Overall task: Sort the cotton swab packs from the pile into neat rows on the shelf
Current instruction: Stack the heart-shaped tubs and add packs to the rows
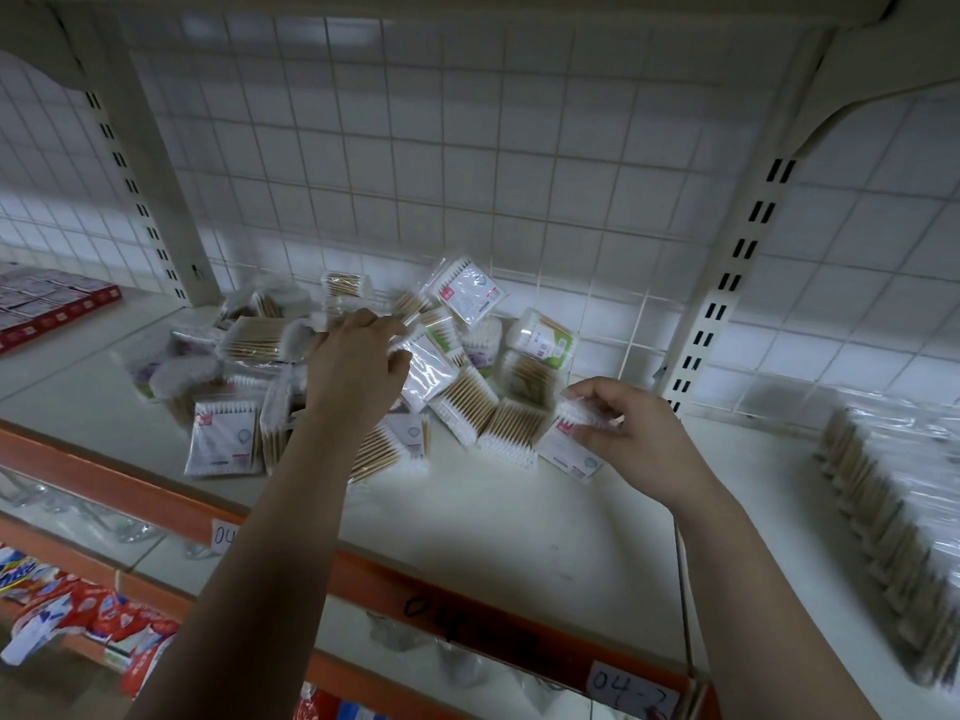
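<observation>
Nearest, red packets (104,631) lie on the lower level, beneath the orange front rail (374,579) with its handwritten label (631,685). Above it is the white shelf (493,522). At the right edge, a row of cotton swab packs (893,537) stands on edge, one behind another, blurred. The right hand (634,428) pinches a flat swab pack (569,444) between thumb and curled fingers, at the near right edge of the pile. The left hand (358,356) reaches into the pile (249,387), fingers curled on the upper edge of a clear pack (431,371). The pile lies jumbled at mid-shelf, against the wire grid back panel (467,148). Far left, red boxes (52,309) lie beyond the slotted upright (140,184).
</observation>
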### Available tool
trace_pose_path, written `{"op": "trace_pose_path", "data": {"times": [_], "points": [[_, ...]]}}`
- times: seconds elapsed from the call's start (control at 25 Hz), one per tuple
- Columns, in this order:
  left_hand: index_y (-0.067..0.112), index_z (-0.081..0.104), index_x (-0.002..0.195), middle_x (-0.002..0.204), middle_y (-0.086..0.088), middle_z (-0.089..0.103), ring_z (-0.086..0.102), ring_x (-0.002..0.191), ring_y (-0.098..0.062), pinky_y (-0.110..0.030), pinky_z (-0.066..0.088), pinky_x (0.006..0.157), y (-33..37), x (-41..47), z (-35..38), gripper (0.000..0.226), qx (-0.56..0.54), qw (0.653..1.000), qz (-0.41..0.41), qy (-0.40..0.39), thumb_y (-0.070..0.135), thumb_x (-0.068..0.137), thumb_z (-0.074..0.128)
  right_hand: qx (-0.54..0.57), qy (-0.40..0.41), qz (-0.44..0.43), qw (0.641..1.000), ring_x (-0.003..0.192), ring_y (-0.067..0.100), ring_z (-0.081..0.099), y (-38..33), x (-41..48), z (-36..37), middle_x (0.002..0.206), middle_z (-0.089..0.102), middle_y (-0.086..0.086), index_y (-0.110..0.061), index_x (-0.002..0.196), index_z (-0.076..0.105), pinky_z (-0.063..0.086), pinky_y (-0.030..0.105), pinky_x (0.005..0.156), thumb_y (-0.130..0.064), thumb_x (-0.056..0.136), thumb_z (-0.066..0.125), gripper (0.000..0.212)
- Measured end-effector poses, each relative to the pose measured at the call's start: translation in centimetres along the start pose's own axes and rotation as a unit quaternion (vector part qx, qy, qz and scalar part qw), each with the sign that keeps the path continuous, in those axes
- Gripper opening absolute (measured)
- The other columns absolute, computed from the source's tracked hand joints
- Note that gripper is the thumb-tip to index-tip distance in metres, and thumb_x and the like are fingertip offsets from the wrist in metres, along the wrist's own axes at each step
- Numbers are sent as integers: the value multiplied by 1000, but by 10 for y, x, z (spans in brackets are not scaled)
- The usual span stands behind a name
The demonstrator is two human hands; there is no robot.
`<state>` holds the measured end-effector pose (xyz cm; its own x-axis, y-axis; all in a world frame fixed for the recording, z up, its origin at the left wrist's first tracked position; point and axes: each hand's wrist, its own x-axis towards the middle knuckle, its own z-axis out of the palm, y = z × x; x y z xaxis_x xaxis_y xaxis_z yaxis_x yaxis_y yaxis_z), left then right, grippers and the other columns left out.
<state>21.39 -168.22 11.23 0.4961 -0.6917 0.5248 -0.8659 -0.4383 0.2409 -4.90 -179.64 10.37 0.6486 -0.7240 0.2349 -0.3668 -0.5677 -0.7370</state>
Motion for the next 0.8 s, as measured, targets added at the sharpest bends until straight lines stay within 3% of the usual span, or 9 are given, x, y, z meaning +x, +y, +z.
{"op": "trace_pose_path", "data": {"times": [0.16, 0.32, 0.44, 0.64, 0.8], "points": [[19, 57, 117, 113, -9, 62, 57, 103, -32, -40, 43, 86, 3, 4, 2, 37, -13, 999, -19, -24, 32, 84, 65, 2, 23, 0, 1000, 82, -5, 53, 1, -5, -1, 90, 61, -19, -38, 98, 63, 37, 6, 68, -20, 79, 74, 28], [19, 54, 119, 107, -7, 68, 61, 101, -29, -40, 41, 91, 6, 7, 3, 48, -14, 999, -12, -36, 34, 78, 73, -1, 40, 21, 999, 83, -1, 54, 4, -8, -3, 95, 63, -14, -32, 103, 65, 37, 5, 67, -23, 79, 74, 27], [20, 56, 124, 114, -8, 65, 58, 108, -31, -44, 38, 97, 14, 6, 1, 51, -2, 999, -2, -42, 35, 78, 73, -12, 54, 24, 998, 83, -1, 55, 3, -13, -7, 98, 64, -13, -29, 107, 66, 37, 4, 66, -22, 80, 72, 28], [13, 62, 119, 115, -9, 58, 58, 100, -34, -48, 47, 86, 49, -10, -19, 39, -62, 997, 43, -23, 26, 83, 69, -13, 81, 15, 996, 85, -3, 55, -2, -27, -24, 102, 66, -14, -26, 112, 66, 38, 3, 66, -20, 83, 69, 30], [11, 63, 115, 115, -7, 58, 57, 100, -28, -36, 47, 83, 93, -27, -35, 30, -129, 988, 90, 0, 20, 86, 66, -3, 114, -16, 993, 80, -7, 54, -13, -48, -55, 91, 64, -21, -26, 98, 67, 38, 3, 67, -14, 81, 70, 21]]}}
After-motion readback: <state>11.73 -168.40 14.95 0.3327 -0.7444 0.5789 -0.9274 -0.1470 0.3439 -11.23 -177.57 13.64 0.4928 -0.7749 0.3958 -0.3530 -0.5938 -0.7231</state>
